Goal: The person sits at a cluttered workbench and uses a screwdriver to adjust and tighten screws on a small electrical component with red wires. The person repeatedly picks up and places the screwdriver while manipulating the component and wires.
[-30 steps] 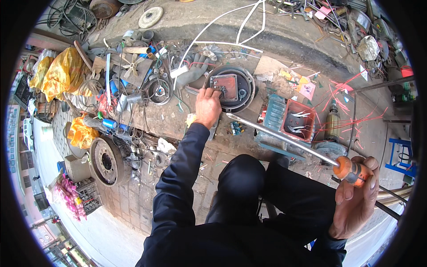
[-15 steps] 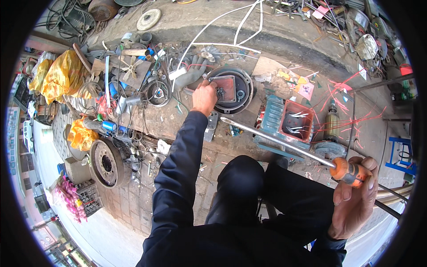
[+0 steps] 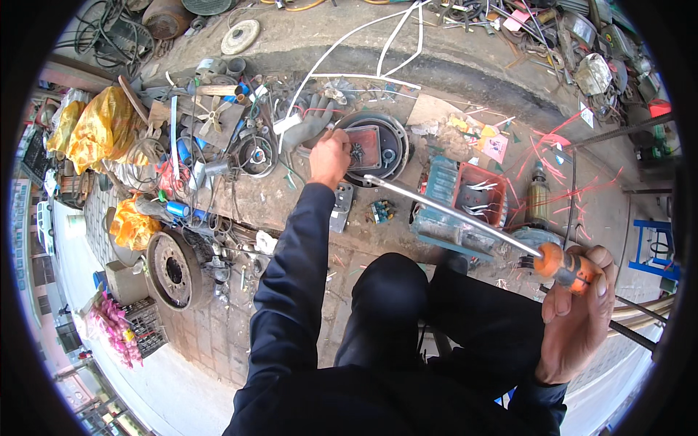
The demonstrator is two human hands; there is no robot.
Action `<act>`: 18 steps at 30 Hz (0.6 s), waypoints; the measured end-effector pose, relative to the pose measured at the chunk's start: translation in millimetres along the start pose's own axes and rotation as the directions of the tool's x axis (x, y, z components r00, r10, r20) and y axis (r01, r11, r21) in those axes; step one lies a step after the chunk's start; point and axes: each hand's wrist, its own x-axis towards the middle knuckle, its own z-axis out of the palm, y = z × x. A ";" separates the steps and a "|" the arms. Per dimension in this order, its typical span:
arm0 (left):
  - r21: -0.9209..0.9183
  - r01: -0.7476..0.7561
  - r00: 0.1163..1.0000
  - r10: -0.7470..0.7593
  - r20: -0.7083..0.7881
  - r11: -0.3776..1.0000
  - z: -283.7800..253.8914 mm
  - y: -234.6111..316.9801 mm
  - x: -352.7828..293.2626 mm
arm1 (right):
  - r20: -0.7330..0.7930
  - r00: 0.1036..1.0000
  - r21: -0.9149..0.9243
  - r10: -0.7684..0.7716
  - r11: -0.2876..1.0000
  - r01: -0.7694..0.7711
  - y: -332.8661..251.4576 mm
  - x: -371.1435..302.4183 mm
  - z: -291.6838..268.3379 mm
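My left hand (image 3: 331, 158) reaches to the left edge of a shallow reddish rectangular tray (image 3: 374, 138). Its fingers are curled together beside a heap of small dark screws (image 3: 357, 153); whatever they pinch is hidden. The tray sits inside a round dark metal pan (image 3: 398, 131), next to a ring-shaped part. On the right, my right hand (image 3: 578, 320) is closed round the orange and black handle of a long screwdriver (image 3: 465, 217). Its shaft slants up to the left, passing in front of a teal motor housing (image 3: 436, 185) with an open red terminal box (image 3: 502, 190) holding white-sleeved leads.
A grey glove (image 3: 302, 131) lies left of the pan. Tangled wires, a metal fan (image 3: 212, 116) and yellow bags (image 3: 105, 127) crowd the left. A wheel rim (image 3: 174, 269) stands lower left. Right of the housing are a copper-wound rotor (image 3: 538, 203) and scattered red wires.
The screwdriver and my right hand have shifted slightly up and to the left. My left hand stays at the tray's edge, its fingers only slightly moved. The whole view has shifted a little.
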 end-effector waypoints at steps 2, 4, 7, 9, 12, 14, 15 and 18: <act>-0.199 0.081 0.994 -0.093 -0.050 0.977 -15.4 6.0 -11.7 | -0.009 1.000 -0.003 -0.010 1.000 0.010 -1.5 1.0 -0.5; -0.535 0.191 0.977 -0.212 0.024 0.823 -34.3 16.3 -35.6 | -0.002 0.999 -0.026 -0.048 0.999 0.048 -2.9 2.2 -1.2; -0.901 0.321 0.924 -0.305 0.231 0.292 -68.3 43.3 -84.8 | 0.062 0.994 -0.074 -0.091 0.993 0.096 -5.5 0.3 -2.2; -0.943 0.331 0.908 -0.280 0.312 0.024 -90.9 66.6 -115.9 | 0.121 0.991 -0.094 -0.062 0.993 0.074 -7.6 -4.3 -3.0; -0.941 0.297 0.930 -0.173 0.324 -0.163 -120.6 102.2 -145.4 | 0.179 0.982 -0.143 -0.063 0.986 0.090 -14.2 -13.1 -7.4; -0.917 0.350 0.916 -0.136 0.378 -0.190 -134.1 123.9 -155.0 | 0.189 0.976 -0.162 -0.111 0.976 0.143 -17.8 -16.5 -12.4; -0.901 0.370 0.909 -0.111 0.401 -0.226 -138.3 134.1 -158.8 | 0.207 0.967 -0.162 -0.150 0.969 0.185 -20.3 -16.4 -16.3; -0.850 0.397 0.906 -0.002 0.424 -0.347 -136.8 162.7 -167.6 | 0.133 0.960 -0.146 -0.245 0.954 0.264 -24.9 -13.4 -30.9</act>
